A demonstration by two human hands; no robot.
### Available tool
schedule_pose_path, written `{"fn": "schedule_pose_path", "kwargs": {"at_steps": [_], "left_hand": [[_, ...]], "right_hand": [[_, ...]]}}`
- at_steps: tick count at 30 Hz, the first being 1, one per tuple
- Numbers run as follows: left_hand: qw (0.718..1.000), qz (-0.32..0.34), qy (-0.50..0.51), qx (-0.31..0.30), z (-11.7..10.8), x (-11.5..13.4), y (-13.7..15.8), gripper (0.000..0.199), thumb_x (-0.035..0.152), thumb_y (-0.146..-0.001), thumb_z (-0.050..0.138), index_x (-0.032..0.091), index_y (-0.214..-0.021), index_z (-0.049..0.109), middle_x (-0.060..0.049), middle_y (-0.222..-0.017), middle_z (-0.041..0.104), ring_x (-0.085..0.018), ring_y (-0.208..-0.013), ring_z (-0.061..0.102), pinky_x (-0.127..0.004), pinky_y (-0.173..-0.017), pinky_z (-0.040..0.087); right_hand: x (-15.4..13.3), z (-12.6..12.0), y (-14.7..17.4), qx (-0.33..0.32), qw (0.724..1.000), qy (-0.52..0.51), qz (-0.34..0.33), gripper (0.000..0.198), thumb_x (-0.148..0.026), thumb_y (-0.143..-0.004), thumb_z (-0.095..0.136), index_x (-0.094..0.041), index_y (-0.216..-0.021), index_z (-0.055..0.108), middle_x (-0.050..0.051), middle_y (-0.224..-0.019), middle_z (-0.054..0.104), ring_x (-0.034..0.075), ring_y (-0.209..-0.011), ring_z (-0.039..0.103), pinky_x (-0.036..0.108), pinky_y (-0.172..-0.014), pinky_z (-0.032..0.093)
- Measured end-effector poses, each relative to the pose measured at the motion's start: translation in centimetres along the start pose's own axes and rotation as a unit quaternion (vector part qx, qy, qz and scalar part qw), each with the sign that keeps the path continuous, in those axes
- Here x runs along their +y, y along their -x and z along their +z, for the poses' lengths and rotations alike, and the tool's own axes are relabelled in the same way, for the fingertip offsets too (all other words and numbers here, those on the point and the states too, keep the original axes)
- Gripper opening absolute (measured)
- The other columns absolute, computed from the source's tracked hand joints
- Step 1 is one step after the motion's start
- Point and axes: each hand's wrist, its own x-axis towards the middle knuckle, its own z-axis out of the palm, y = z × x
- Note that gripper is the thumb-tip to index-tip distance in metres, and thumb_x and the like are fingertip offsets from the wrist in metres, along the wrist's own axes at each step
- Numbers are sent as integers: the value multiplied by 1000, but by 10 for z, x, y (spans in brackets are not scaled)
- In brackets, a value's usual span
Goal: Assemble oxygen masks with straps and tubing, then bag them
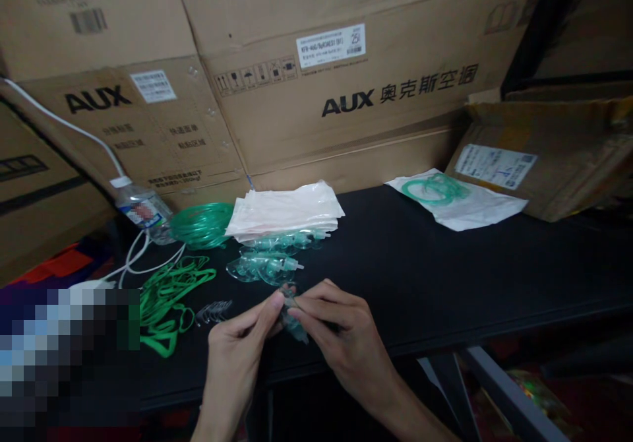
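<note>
My two bare hands meet over the near side of the black bench (420, 264), my left hand (240, 340) and right hand (343, 326) drawn close together with a green-tinted clear piece (298, 331) between them. The fingers (321, 305) on both sides are pinched narrow on it, the left thumb against its upper end and the right thumb and forefinger just beside that; much of it is hidden behind my grip, and I cannot tell whether its lower end touches anything. Just beyond it lie clear green masks (262, 267) with pale connectors, and another group sits against the front of a stack of white packets (287, 212). Left of the stack is a coil of green tubing (204, 225), with a clear bottle (141, 210) next to it and a white cable (143, 257) nearby. Nearer me are a tangle of green straps (171, 300) and, between those and my left hand, a row of small thin strips (213, 311). Off to the right, well apart from my hands, a white packet with green tubing showing (487, 211) lies beside a brown carton (558, 185). Large AUX cartons (395, 39) stand behind everything.
</note>
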Motion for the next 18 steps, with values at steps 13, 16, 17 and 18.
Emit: {"fn": "schedule_pose_path", "kwargs": {"at_steps": [13, 16, 17, 18], "left_hand": [[991, 100, -30, -83, -2, 11, 4, 40, 47, -83, 79, 25, -116, 79, -9, -130, 74, -31, -133, 60, -38, -114, 45], [982, 109, -59, -145, -6, 15, 4, 28, 48, -83, 78, 20, -82, 77, -8, -98, 77, -28, -108, 69, -30, -94, 54], [978, 95, -75, -171, -7, 17, 4, 31, 49, -85, 75, 20, -77, 74, -6, -87, 73, -24, -94, 69, -27, -85, 54], [972, 77, -100, -197, -9, 19, 4, 33, 50, -87, 73, 19, -75, 72, -4, -80, 69, -21, -84, 65, -25, -78, 52]], "right_hand": [[-9, -14, -6, -59, 968, -202, 138, 29, -43, -92, 71, -19, -80, 80, 0, -74, 61, 15, -70, 53, 27, -64, 42], [-9, -20, -7, -64, 946, -243, 204, 34, -50, -91, 72, -18, -77, 75, -1, -70, 59, 14, -68, 51, 26, -63, 41], [-9, -22, -8, -69, 935, -258, 231, 35, -51, -90, 73, -18, -77, 74, -1, -70, 59, 14, -67, 51, 25, -62, 41], [-9, -23, -9, -78, 924, -272, 257, 37, -52, -88, 74, -18, -76, 73, -1, -70, 59, 13, -66, 52, 24, -61, 41]]}}
